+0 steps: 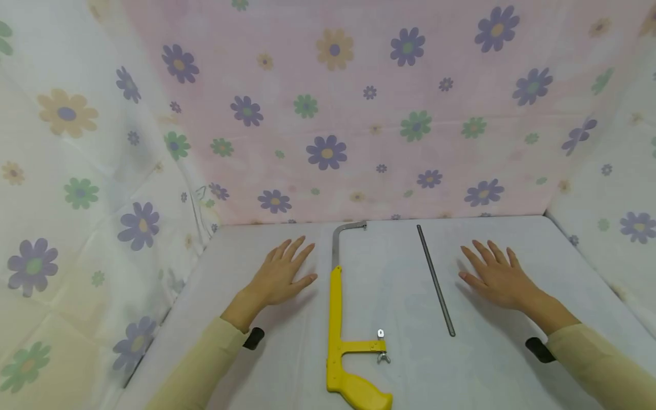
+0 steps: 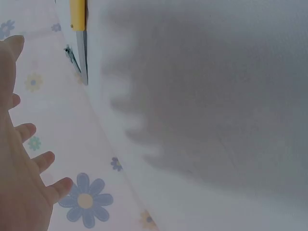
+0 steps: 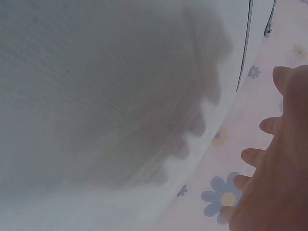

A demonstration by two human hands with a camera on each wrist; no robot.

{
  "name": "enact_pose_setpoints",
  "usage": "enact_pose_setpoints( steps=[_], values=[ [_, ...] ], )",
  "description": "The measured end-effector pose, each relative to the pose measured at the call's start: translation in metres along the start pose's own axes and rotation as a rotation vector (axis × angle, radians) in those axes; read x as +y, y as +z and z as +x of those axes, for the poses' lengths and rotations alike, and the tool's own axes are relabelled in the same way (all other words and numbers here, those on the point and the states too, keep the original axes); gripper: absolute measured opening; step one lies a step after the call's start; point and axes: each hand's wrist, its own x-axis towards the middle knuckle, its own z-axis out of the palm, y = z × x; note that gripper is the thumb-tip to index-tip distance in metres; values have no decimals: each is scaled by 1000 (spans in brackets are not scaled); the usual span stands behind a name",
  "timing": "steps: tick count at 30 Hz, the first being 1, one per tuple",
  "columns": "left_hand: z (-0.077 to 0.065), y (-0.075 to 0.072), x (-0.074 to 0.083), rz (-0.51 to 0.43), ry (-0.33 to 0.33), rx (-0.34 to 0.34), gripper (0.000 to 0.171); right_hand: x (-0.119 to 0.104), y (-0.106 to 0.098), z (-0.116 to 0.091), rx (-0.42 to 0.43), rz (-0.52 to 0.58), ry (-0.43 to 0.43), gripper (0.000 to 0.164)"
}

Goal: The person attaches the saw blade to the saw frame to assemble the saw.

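A hacksaw frame (image 1: 335, 307) with a yellow body, yellow pistol handle and bare grey steel front arm lies on the white table. No blade spans it; a wing nut (image 1: 383, 357) sits on its short rear arm. To its right a thin dark hacksaw blade (image 1: 435, 279) lies slantwise by itself. My left hand (image 1: 281, 273) hovers left of the frame, fingers spread and holding nothing. Right of the blade, my right hand (image 1: 496, 278) is likewise spread with nothing in it. Both wrist views show the hands' shadows on the table, apart from the fingers.
The white tabletop (image 1: 389, 273) ends at a pink flowered curtain (image 1: 359, 114) behind. White flowered cloth hangs along the left side (image 1: 92, 228) and the right side (image 1: 615, 171). A dark wrist camera (image 1: 253, 338) sits under the left sleeve, another (image 1: 540, 349) under the right.
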Motion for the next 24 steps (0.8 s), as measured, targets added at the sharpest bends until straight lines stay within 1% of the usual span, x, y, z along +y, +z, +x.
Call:
enact_pose_setpoints(
  steps=[5,9,11,17,24],
  values=[
    [0,2,3,-25,17,-2,76,-2,0,-1,-5,23,2,75],
    [-1,3,5,-36,9,-12,76,-4,0,-2,-21,46,3,77],
    [-2,3,7,-51,7,-6,76,-6,-2,-3,-21,59,0,77],
    [-4,3,10,-91,22,4,75,-11,-4,-5,-14,110,-17,76],
    [-8,1,14,-127,36,-13,75,-14,-5,-8,7,124,-40,74]
  ],
)
